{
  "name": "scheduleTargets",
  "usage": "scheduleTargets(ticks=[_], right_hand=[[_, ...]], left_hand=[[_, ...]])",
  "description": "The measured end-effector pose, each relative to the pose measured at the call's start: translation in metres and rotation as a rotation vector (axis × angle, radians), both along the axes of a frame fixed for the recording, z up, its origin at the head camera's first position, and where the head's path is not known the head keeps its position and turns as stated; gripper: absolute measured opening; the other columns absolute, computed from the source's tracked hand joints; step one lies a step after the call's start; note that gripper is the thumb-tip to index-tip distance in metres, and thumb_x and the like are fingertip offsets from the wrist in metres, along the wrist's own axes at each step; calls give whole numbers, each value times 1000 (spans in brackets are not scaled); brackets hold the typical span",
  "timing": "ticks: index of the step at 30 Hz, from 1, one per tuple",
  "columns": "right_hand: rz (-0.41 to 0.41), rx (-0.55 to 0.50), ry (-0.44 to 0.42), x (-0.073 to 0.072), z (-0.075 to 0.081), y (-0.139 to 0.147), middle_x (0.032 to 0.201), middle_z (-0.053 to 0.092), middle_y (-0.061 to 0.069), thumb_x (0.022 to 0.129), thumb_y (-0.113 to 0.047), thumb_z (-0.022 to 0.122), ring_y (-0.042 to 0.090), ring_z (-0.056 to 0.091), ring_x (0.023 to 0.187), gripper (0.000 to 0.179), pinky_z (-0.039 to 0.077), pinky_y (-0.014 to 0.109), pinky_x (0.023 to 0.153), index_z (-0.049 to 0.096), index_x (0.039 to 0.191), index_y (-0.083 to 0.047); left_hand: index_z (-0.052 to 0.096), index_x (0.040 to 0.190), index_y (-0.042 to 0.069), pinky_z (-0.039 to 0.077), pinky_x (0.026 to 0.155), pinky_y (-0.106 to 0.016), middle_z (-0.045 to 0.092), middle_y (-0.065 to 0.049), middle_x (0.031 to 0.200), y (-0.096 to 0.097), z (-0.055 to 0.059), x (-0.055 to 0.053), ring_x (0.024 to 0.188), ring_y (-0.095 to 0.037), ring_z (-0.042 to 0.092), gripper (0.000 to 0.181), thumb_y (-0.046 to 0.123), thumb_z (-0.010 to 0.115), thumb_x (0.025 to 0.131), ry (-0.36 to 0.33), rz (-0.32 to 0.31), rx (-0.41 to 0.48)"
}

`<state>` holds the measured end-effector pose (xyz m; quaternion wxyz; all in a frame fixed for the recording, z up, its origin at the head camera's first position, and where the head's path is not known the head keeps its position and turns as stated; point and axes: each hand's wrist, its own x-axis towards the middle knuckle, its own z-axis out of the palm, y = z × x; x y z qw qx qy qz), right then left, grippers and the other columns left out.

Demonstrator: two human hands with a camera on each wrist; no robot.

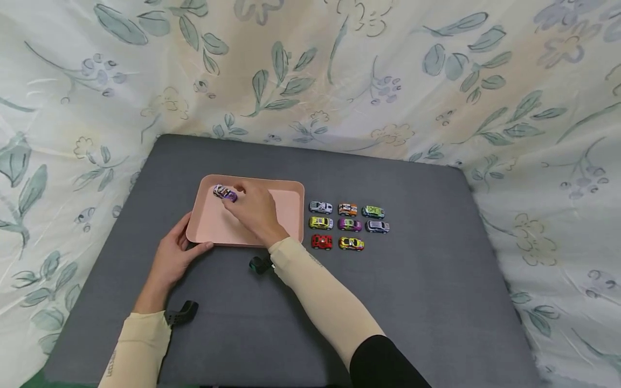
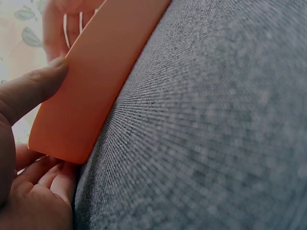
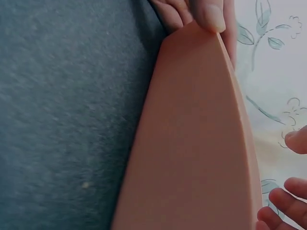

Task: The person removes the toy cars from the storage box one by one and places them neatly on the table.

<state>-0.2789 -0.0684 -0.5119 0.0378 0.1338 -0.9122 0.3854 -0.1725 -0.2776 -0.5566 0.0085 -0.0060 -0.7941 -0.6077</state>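
Note:
A pink tray (image 1: 286, 215) lies on the grey table, with a small purple-and-white toy car (image 1: 225, 193) inside its left part. My left hand (image 1: 171, 256) holds the tray's near left corner, its thumb (image 2: 50, 76) on the near rim and its fingers around the side. Over the tray, my right hand (image 1: 256, 211) has its thumb and forefinger beside the toy car. In the right wrist view, that hand's fingers (image 3: 288, 199) stand apart from the thumb, with nothing visible between them. The tray wall hides the car in both wrist views.
Several toy cars stand in rows right of the tray, among them a red car (image 1: 322, 242), a yellow car (image 1: 321, 222) and a green car (image 1: 373, 212). A floral curtain (image 1: 310, 81) hangs behind and beside the grey table (image 1: 427, 302).

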Motion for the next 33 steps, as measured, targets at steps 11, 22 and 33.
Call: scheduleTargets(ticks=[11,22,33], right_hand=[[60,225,0,-22,-1,-19,103,68,-7,98,-48,79,6,59,84,37,52,23,67,72,118,-18],[111,360,32,-30,-5,-33,114,74,-4,103,-32,74,8,67,95,31,58,25,79,71,130,-17],[97,412,50,-31,-12,-33,120,75,-2,105,-21,72,14,70,106,28,61,31,85,71,133,-17]], left_hand=[[22,172,2,34,116,-9,26,-25,174,0,-1,2,159,-42,27,98,-1,83,95,3,1,9],[22,172,1,36,116,-11,25,-27,174,0,0,3,160,-41,27,96,-3,82,96,6,-10,42],[22,172,0,35,117,-12,25,-26,174,0,0,1,160,-40,26,98,-4,83,95,-6,-2,58]])
